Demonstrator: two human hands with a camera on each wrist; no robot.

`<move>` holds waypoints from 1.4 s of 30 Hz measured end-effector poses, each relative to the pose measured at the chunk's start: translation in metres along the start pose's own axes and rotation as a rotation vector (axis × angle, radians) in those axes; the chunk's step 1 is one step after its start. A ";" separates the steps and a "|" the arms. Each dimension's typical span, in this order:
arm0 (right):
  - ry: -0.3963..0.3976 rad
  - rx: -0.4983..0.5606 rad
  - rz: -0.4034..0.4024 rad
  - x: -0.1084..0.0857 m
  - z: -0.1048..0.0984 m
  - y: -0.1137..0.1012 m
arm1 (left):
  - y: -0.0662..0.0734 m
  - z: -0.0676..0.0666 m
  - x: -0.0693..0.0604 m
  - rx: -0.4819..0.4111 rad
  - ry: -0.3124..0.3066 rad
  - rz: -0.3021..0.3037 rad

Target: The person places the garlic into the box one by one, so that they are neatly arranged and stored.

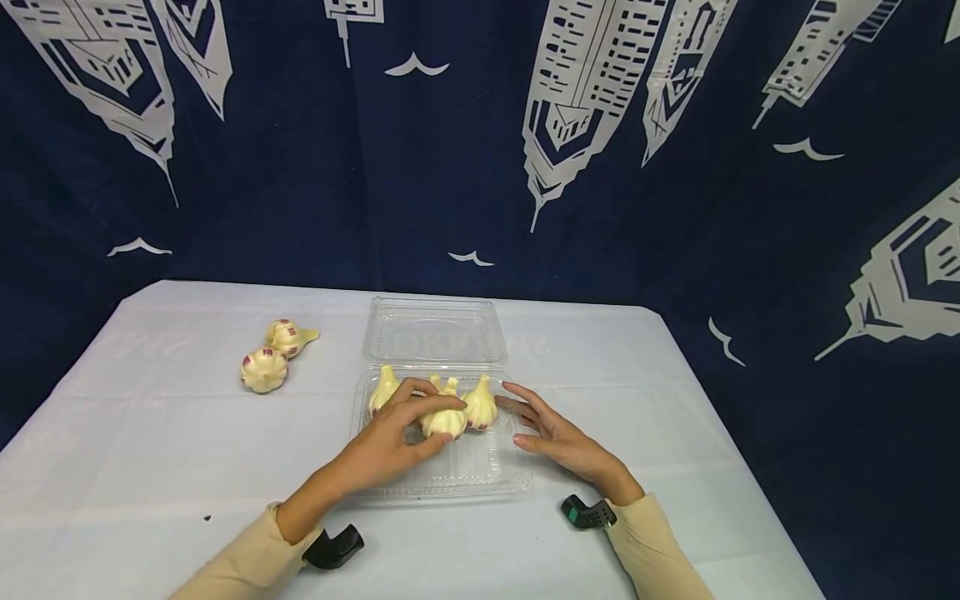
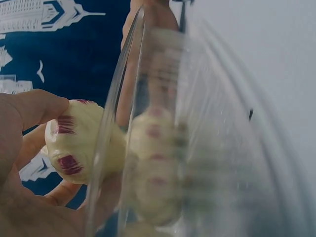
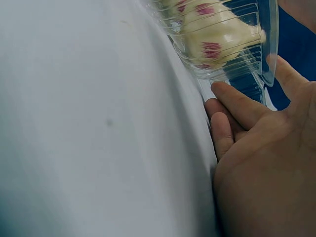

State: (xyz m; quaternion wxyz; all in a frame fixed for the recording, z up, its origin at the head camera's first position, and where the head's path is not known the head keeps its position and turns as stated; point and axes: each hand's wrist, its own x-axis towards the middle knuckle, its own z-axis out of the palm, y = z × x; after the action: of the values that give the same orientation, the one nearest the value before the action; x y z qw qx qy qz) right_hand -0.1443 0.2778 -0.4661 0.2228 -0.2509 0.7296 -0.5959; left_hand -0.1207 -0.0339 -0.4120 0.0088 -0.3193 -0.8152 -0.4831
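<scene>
My left hand [image 1: 393,437] grips a cream garlic bulb [image 1: 444,423] with purple marks, held between thumb and fingers over the clear plastic clamshell box [image 1: 480,477]. In the left wrist view, the bulb [image 2: 79,143] shows beside the box's clear wall. Inside the box, one garlic bulb [image 1: 385,388] stands at the left and another bulb [image 1: 481,405] at the right, stems up; a further stem shows partly behind the held bulb. Beside the box's right wall is my right hand [image 1: 561,440], fingers extended and holding nothing. Its fingertips reach the box's edge in the right wrist view.
Two more garlic bulbs lie touching on the white table at the left, a rear bulb [image 1: 288,337] and a front bulb [image 1: 264,370]. The clamshell's lid [image 1: 435,333] lies folded back behind its base. A dark blue printed curtain [image 1: 450,183] hangs behind the table.
</scene>
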 end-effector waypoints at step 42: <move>-0.005 -0.011 -0.014 0.000 -0.001 0.002 | 0.007 0.049 0.010 0.146 -0.169 0.053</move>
State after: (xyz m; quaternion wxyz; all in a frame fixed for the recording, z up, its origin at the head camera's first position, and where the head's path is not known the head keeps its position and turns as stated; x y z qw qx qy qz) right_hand -0.1451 0.2793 -0.4678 0.2189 -0.2588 0.7305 -0.5929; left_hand -0.1106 0.0124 -0.4297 -0.0241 -0.3789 -0.8374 -0.3933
